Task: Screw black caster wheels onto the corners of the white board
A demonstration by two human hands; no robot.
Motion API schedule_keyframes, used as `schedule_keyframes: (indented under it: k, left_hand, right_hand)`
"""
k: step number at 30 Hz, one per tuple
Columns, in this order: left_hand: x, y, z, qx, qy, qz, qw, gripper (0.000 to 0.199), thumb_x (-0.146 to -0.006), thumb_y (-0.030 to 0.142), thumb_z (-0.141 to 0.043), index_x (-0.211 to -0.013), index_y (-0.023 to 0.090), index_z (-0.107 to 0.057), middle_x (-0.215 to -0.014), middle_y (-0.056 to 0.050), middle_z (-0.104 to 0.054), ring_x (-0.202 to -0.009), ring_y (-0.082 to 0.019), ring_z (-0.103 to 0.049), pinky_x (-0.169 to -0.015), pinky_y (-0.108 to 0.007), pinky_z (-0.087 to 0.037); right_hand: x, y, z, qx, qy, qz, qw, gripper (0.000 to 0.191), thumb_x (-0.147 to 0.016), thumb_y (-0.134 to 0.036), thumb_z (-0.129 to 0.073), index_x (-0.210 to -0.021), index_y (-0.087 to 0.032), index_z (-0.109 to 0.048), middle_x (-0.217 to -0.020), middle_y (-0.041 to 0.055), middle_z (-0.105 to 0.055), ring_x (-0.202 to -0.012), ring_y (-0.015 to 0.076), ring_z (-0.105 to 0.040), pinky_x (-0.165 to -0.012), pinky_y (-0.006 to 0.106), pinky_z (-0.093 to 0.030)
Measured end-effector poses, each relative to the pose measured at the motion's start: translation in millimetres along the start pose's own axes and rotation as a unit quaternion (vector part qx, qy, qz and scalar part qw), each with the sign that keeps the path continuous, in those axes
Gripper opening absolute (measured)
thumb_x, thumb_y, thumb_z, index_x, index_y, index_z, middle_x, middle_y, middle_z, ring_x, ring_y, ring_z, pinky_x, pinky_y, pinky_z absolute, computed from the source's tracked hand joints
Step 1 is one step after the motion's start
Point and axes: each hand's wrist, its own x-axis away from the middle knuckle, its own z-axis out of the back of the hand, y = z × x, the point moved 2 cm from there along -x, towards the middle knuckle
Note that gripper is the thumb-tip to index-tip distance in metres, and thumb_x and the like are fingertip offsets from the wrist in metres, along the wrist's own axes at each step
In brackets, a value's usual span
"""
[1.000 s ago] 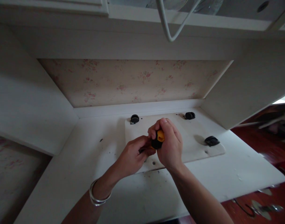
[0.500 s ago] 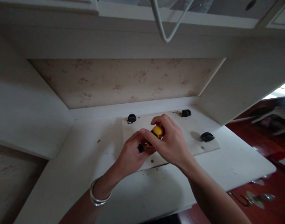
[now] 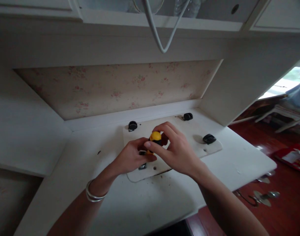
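A screwdriver with a rounded yellow and black handle [image 3: 155,136] stands roughly upright between my hands, its lower end hidden. My right hand [image 3: 179,149] is closed round the handle, thumb across its near side. My left hand [image 3: 129,158] pinches lower down, around the tool's yellow lower part. Below the left fingers a black caster with a metal plate [image 3: 142,166] partly shows at the near left corner of a white board [image 3: 186,131]. Other black casters stand on the board: one at back left [image 3: 132,125], one at back right [image 3: 188,116], one at front right [image 3: 209,138].
The board lies on a white countertop [image 3: 90,170] with a flowered back panel [image 3: 110,88] behind. A white cable loop [image 3: 162,47] hangs from the shelf above. Side walls flank the counter. At right, metal knobs [image 3: 265,196] stick out below its edge, above a red floor.
The camera view has shifted, so the scene sits further left. My hands stay on the screwdriver, whose handle now looks more upright. The near left caster's metal plate has come into view.
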Motion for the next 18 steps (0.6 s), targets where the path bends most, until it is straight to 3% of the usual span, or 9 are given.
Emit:
schedule_keyframes:
  k: [3, 9, 16, 18]
  left_hand:
    - [3, 4, -1.2, -0.010, 0.014, -0.010, 1.000, 0.027, -0.077, 0.026, -0.076, -0.099, 0.018, -0.063, -0.096, -0.003, -0.066, -0.088, -0.018, -0.061, -0.078, -0.029, -0.050]
    - [7, 2, 4.3, -0.008, -0.117, -0.007, 0.993, 0.028, -0.094, 0.036, -0.057, -0.113, 0.018, -0.063, -0.093, -0.004, -0.066, -0.086, -0.018, -0.061, -0.079, -0.032, -0.051]
    - [2, 6, -3.1, -0.037, -0.011, -0.012, 0.999, 0.024, -0.076, 0.030, -0.076, -0.094, 0.018, -0.066, -0.094, -0.004, -0.068, -0.086, -0.018, -0.062, -0.075, -0.028, -0.050]
    - [4, 8, -4.7, -0.050, -0.008, -0.020, 0.998, 0.026, -0.076, 0.033, -0.077, -0.095, 0.018, -0.065, -0.095, -0.004, -0.067, -0.087, -0.019, -0.061, -0.076, -0.029, -0.050]
  right_hand:
    - [4, 0, 1, -0.012, 0.018, 0.005, 1.000, 0.026, -0.088, -0.039, -0.072, -0.103, -0.020, -0.063, -0.096, 0.0006, -0.061, -0.071, 0.0101, -0.057, -0.065, 0.026, -0.047]
    - [8, 0, 7, -0.028, 0.016, 0.009, 0.999, 0.021, -0.087, -0.033, -0.073, -0.100, -0.018, -0.065, -0.089, 0.0004, -0.063, -0.071, 0.0102, -0.059, -0.065, 0.025, -0.048]
    - [17, 0, 6, -0.016, 0.006, 0.003, 1.000, 0.032, -0.089, -0.031, -0.070, -0.118, -0.020, -0.063, -0.098, 0.0027, -0.065, -0.081, 0.0131, -0.061, -0.072, 0.027, -0.050]
    - [19, 0, 6, -0.013, 0.008, 0.003, 1.000, 0.034, -0.089, -0.031, -0.070, -0.120, -0.020, -0.063, -0.098, 0.0028, -0.066, -0.080, 0.0132, -0.062, -0.073, 0.027, -0.051]
